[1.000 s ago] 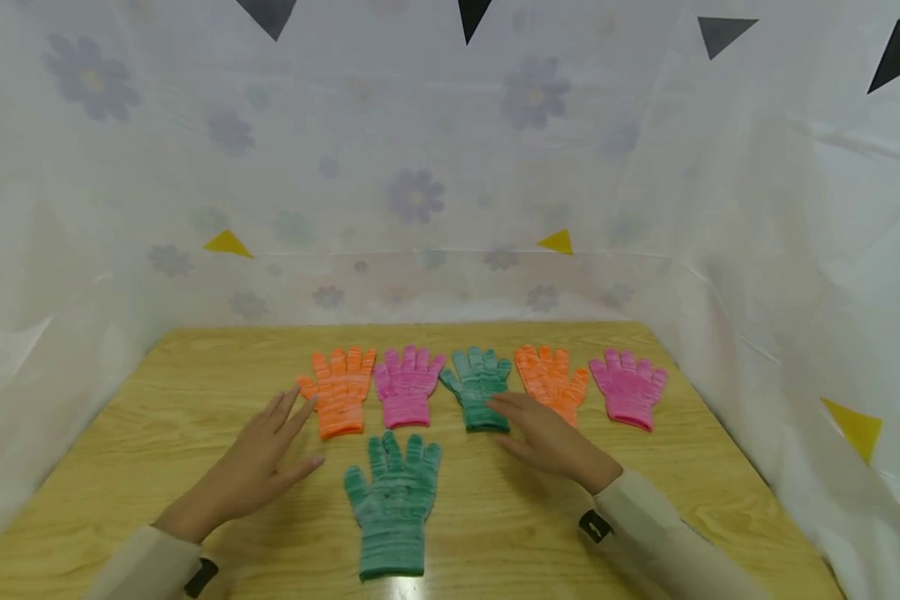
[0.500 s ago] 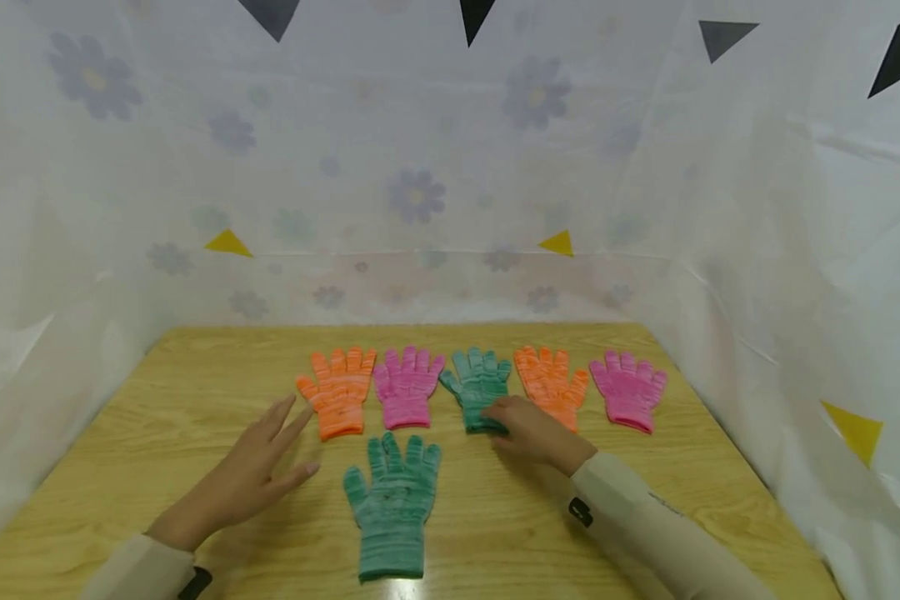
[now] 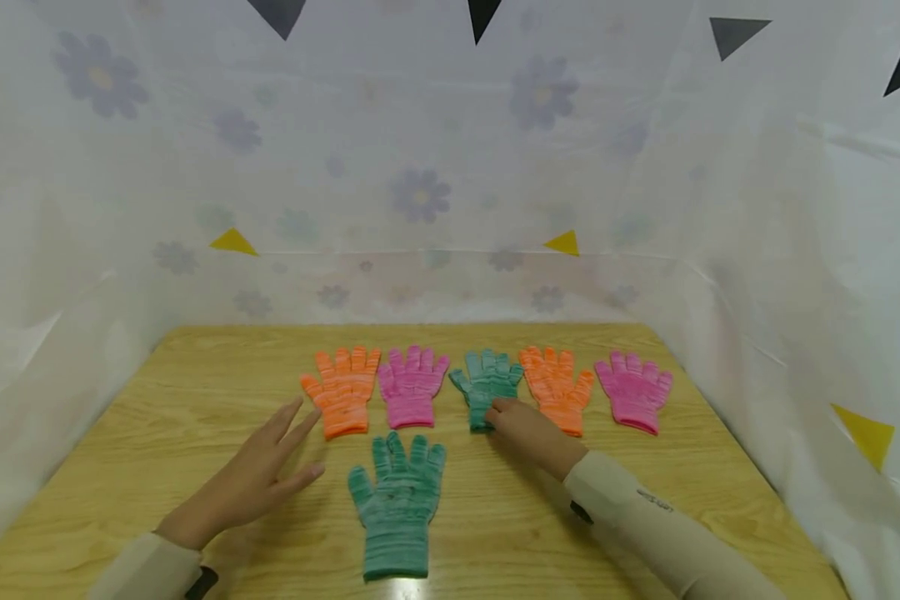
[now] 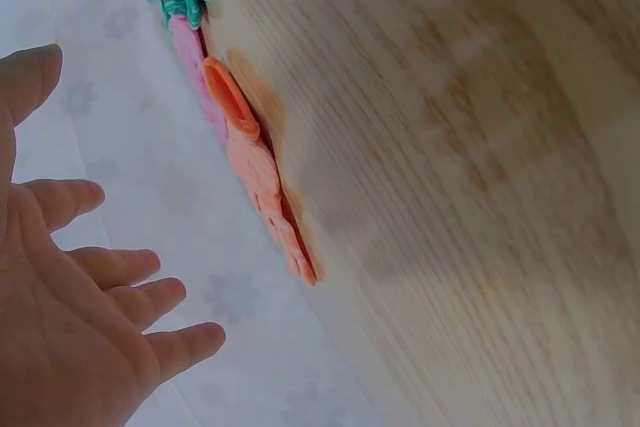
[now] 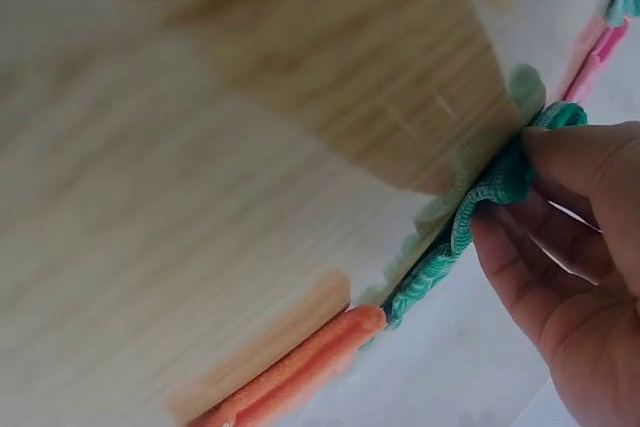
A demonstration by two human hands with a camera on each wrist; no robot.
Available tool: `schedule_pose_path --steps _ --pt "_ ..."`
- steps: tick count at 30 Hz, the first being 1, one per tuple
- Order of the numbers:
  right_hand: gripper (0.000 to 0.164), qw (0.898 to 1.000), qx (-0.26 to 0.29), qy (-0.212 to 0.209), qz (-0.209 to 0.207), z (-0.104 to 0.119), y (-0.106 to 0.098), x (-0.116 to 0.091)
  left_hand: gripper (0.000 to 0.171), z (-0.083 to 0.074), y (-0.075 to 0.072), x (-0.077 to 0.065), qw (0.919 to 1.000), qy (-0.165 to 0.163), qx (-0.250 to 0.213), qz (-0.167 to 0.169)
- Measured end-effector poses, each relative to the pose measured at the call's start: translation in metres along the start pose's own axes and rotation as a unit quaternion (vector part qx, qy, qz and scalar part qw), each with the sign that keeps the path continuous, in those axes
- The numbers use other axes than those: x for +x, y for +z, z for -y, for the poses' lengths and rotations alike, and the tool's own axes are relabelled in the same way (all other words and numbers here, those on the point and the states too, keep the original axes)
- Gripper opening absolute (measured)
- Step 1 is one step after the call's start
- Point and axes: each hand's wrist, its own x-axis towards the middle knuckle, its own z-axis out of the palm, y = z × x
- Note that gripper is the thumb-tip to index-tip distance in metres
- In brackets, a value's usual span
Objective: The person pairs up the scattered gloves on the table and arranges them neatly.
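With bent fingers and thumb, my right hand pinches the cuff of the far green knitted glove. That cuff puckers up between thumb and fingers in the right wrist view. My left hand hovers over the table's left part, fingers spread and holding nothing. Nearest to it lies the left orange glove, whose cuff opening faces the left wrist camera. Another green glove lies flat between my forearms, fingers pointing away from me.
A left pink glove, a right orange glove and a right pink glove lie in the back row on the wooden table. A white flowered curtain encloses the back and sides.
My right hand has come down to the far green glove, and its fingers have closed on the cuff. This glove has shifted slightly right, towards the orange one. The left hand stays nearly still.
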Motion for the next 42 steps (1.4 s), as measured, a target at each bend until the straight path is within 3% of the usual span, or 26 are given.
schedule_pose_path --steps 8,13,22,33,42 --pt "0.012 0.997 -0.07 -0.011 0.023 0.004 -0.001 0.003 0.071 0.001 0.001 -0.001 0.9999 -0.006 0.008 0.004" --pt "0.01 0.997 -0.07 -0.004 0.032 0.004 0.0 0.006 0.07 0.002 0.003 -0.002 1.0 -0.003 0.007 0.002" --pt "0.01 0.999 -0.024 0.007 0.032 0.002 -0.002 0.006 0.069 0.002 0.003 -0.003 0.9999 -0.009 0.004 0.001" --pt "0.014 0.998 0.052 0.02 0.01 -0.005 -0.001 0.0 0.067 0.004 0.003 -0.006 0.9994 -0.027 -0.016 0.015" --pt "0.007 0.995 0.1 0.017 -0.025 -0.008 -0.001 0.0 0.067 0.006 0.003 -0.006 0.9997 -0.021 -0.013 0.004"
